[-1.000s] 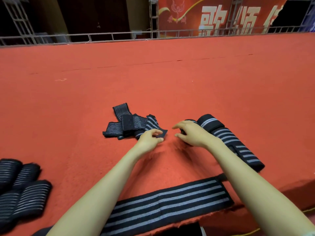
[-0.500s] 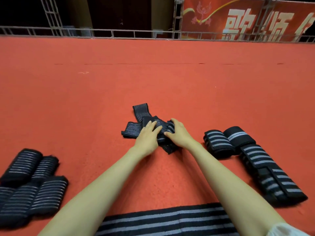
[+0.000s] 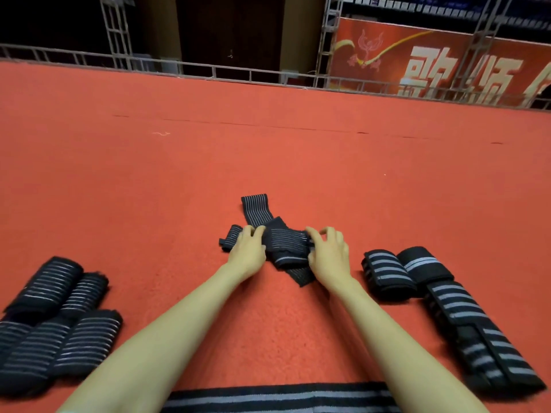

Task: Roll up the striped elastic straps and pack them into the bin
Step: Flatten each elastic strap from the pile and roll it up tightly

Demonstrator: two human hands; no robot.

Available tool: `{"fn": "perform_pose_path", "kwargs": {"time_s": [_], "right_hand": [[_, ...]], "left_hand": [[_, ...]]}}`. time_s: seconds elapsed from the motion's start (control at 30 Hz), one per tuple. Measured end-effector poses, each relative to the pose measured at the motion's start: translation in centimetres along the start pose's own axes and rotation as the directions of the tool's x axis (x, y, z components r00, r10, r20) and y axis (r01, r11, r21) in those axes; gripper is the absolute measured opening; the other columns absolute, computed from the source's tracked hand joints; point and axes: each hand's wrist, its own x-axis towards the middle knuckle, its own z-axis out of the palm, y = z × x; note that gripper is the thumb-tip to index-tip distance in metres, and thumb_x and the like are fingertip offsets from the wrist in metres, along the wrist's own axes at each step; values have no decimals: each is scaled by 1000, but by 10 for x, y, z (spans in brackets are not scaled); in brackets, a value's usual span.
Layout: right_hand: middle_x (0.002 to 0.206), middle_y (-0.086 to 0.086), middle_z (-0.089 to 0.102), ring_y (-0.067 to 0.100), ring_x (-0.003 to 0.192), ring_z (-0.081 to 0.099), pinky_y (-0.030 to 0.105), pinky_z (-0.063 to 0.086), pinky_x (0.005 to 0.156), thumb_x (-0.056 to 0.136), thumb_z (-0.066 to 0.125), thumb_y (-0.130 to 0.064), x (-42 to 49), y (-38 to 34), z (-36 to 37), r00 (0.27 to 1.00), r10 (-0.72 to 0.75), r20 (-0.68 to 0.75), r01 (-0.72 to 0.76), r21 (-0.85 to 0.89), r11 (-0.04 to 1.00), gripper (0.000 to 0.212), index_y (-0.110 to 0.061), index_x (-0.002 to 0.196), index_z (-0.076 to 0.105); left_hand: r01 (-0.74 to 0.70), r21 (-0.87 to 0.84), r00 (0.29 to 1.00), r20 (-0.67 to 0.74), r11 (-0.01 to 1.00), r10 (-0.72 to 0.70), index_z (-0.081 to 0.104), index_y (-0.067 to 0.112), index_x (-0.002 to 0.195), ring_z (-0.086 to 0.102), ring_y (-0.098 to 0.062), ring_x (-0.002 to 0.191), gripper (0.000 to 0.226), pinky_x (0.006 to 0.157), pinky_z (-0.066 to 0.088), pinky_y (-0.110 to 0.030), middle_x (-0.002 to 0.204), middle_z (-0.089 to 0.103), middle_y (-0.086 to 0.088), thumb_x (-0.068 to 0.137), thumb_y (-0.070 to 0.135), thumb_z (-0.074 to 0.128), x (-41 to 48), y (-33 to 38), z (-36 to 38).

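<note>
Fingers first: the left hand has its fingers curled down onto the left part of the tangled pile of thin-striped straps. The right hand has its fingers arched, and forefinger and thumb look to be pinching the pile's right edge — the other fingers are lifted and spread apart.

What just changed: a second ago the right hand was over on the wide-striped roll. It's let go of that one, which now sits finished just right of the pile, and both hands have closed in on the pile. So I'd say one strap is done and they're starting the next, probably hunting for a loose end to pull out.

Further right of the pile there's a second roll and a long wide-striped strap. Well to the pile's left is a bunch of rolled thin-striped straps, and nearer the person a flat strap, all on the red carpet. No bin in view, so packing hasn't started as far as I can tell.
</note>
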Motion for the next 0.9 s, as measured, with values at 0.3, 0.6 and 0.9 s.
{"fn": "perform_pose_path", "kwargs": {"time_s": [0.3,0.6,0.9], "right_hand": [[136,9,51,28,123,49,33,39,97,92,52,-18,14,-4,7,941,-27,338,28,3,1000,41,-17,132,52],[112,16,58,34,107,53,37,41,88,82,53,-4,7,11,-4,989,143,28,-146,218,965,35,-7,115,59],[115,15,58,33,114,46,34,36,94,87,50,-3,4,13,-22,996,91,8,-91,122,988,29,-6,111,66]], "left_hand": [[41,-404,975,-183,914,-124,55,15,113,56,-27,104,29,86,41,-33,106,61,-6,84,9,61,-1,-7,-5],[-206,-429,942,-330,879,59,64,11,110,53,-17,102,33,82,30,-15,109,61,-6,83,10,46,-34,3,-42],[-115,-753,931,-308,648,-194,64,28,79,57,-19,84,26,87,48,-47,85,64,2,67,17,44,-63,-10,-82]]}}
